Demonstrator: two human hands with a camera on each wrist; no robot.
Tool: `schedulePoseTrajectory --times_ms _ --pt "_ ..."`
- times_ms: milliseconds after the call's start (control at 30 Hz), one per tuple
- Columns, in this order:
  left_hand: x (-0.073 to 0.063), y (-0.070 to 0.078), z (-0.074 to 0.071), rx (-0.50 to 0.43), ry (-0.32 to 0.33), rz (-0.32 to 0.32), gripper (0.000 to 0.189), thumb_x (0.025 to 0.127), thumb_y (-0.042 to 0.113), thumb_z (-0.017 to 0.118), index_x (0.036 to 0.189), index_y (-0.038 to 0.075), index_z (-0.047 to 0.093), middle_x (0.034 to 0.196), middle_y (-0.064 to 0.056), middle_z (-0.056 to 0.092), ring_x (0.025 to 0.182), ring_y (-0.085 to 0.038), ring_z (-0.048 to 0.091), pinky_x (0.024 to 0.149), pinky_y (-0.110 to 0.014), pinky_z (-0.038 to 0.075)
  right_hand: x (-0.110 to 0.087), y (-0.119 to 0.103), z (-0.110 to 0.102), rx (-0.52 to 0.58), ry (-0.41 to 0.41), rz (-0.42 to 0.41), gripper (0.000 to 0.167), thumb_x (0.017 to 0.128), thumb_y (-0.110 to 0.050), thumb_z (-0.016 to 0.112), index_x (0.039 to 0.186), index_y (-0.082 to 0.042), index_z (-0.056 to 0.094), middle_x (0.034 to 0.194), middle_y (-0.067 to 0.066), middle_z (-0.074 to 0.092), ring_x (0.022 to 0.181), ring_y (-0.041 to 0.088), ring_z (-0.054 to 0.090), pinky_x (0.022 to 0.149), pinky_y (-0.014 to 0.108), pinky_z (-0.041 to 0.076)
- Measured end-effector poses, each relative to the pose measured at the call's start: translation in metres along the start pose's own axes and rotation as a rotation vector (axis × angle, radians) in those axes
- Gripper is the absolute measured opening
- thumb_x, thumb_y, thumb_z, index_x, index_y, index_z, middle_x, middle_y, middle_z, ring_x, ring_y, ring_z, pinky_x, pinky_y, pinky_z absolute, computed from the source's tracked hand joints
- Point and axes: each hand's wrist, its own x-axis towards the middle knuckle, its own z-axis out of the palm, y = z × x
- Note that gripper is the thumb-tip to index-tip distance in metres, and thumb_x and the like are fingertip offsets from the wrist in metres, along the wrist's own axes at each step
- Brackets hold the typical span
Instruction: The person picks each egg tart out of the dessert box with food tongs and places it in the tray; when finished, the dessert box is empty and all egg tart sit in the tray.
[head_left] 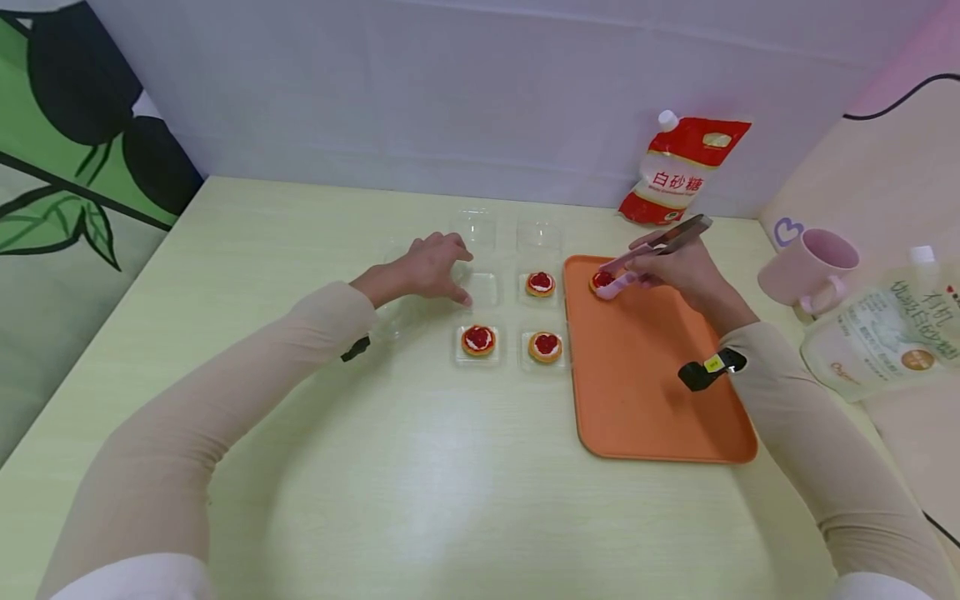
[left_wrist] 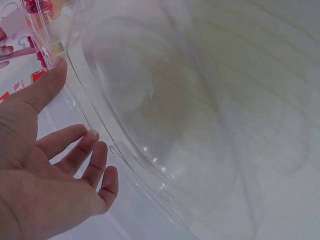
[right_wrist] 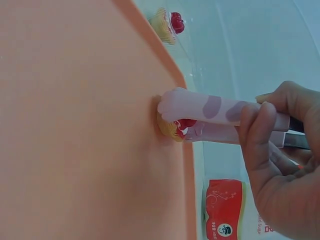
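Note:
My right hand (head_left: pixel 678 267) grips a pair of tongs (right_wrist: pixel 210 107) with pink paw-shaped tips and dark metal handles. Their tips lie either side of a small red-topped tart (right_wrist: pixel 172 129) at the upper left corner of the orange tray (head_left: pixel 660 383). Farther left, my left hand (head_left: pixel 431 265) spreads thumb and fingers by an empty clear plastic box (head_left: pixel 483 289). In the left wrist view, the fingertips (left_wrist: pixel 92 134) are right at a clear plastic edge. Other tarts sit in clear boxes: one at the upper right (head_left: pixel 540 284), two in front (head_left: pixel 478 340).
Raised clear lids (head_left: pixel 476 229) stand behind the back boxes. A red and white sugar bag (head_left: pixel 675 171) leans on the back wall. On the right are a pink mug (head_left: pixel 806 267) and a large pouch with a white cap (head_left: pixel 885 333). More clear plastic lies under the left forearm.

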Motion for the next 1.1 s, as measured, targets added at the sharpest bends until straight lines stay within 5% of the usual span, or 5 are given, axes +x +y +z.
schedulePoseTrajectory --times_ms 1100 --pt "0.003 -0.001 -0.004 0.017 -0.030 0.002 0.083 0.081 0.039 0.083 0.147 0.002 0.048 0.148 -0.018 0.042 0.133 -0.036 0.038 0.105 -0.052 0.032 -0.016 -0.018 -0.009 0.034 0.017 -0.049 0.042 0.093 -0.017 0.071 0.128 0.003 0.057 0.085 -0.018 0.072 0.068 0.010 0.071 0.066 0.022 0.057"
